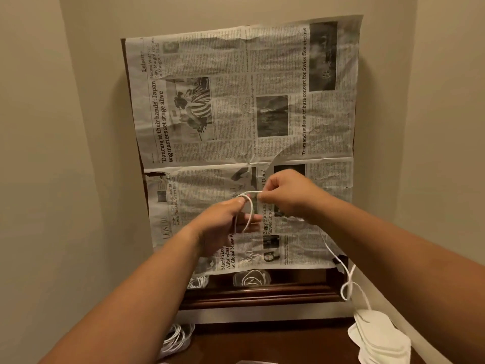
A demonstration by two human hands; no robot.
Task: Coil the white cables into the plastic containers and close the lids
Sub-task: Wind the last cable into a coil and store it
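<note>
A white cable (249, 209) is looped around the fingers of my left hand (223, 222), which holds the coil above the newspaper-covered table. My right hand (287, 195) pinches the same cable at the top of the loop, just right of my left fingers. The cable's free length (338, 261) trails down to the right over the table's near edge and ends in a loose loop. A clear plastic container (251, 279) with a coiled white cable inside sits at the table's near edge. Another coiled cable (198, 281) lies to its left, partly hidden by my left forearm.
Newspaper (244, 114) covers the wooden table (262, 295), which stands in a narrow alcove between beige walls. A stack of white lids (380, 337) lies at the lower right. More coiled white cables (175, 340) lie at the lower left, below the table edge.
</note>
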